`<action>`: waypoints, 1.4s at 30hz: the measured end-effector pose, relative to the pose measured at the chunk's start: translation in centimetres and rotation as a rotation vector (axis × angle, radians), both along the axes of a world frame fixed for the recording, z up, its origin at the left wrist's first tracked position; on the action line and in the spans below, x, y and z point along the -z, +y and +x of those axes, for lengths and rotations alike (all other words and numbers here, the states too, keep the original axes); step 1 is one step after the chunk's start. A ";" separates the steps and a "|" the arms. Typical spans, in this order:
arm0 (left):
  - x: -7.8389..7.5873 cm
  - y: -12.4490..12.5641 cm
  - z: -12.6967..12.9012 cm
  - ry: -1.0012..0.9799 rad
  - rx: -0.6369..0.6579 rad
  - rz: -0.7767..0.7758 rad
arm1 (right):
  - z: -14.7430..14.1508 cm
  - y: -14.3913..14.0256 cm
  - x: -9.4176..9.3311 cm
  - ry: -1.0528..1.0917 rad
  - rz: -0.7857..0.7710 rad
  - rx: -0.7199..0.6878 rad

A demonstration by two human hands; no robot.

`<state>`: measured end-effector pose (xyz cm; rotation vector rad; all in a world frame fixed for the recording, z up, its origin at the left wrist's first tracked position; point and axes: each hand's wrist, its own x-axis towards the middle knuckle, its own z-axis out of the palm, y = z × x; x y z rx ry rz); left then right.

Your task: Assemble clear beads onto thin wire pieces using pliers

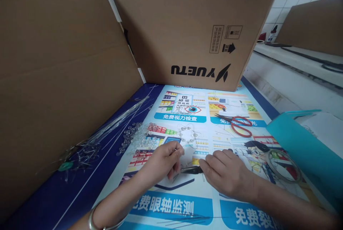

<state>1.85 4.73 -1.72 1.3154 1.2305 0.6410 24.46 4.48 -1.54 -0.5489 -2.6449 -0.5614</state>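
My left hand [163, 162] pinches a thin wire that runs up into a small ring of clear beads [187, 135] lying on the printed poster [184, 205]. My right hand [227, 173] lies palm down beside it, fingers closed on small dark pliers [190, 169] whose tip points toward the left hand. A pile of loose clear beads [139, 139] sits just beyond my left hand.
Cardboard panels stand at the left [61, 80] and the back [193, 26]. A bundle of thin wires [118, 123] lies at the left. Red-handled scissors [238, 124] rest at mid right. A wire coil [284, 165] and a teal box [305, 151] are at the right.
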 end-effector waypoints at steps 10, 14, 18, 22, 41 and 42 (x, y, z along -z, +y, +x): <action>0.4 0.0 0.2 -0.040 -0.009 -0.072 | -0.1 -0.3 -0.6 -0.034 0.060 -0.017; 0.5 0.0 0.3 -0.038 0.003 -0.072 | -0.2 -0.4 -0.6 -0.054 0.047 -0.030; 0.4 -0.1 0.4 -0.040 0.008 -0.070 | -0.2 -0.3 -0.7 -0.063 0.041 -0.041; 0.4 -0.2 0.4 -0.050 0.009 -0.077 | -0.2 -0.3 -0.6 -0.067 0.030 -0.047; 0.1 -0.2 0.5 -0.056 0.025 -0.140 | 0.0 -0.2 -0.4 -0.080 0.077 -0.069; 0.1 -0.1 0.5 -0.056 0.029 -0.142 | -0.1 -0.3 -0.4 -0.074 0.074 -0.067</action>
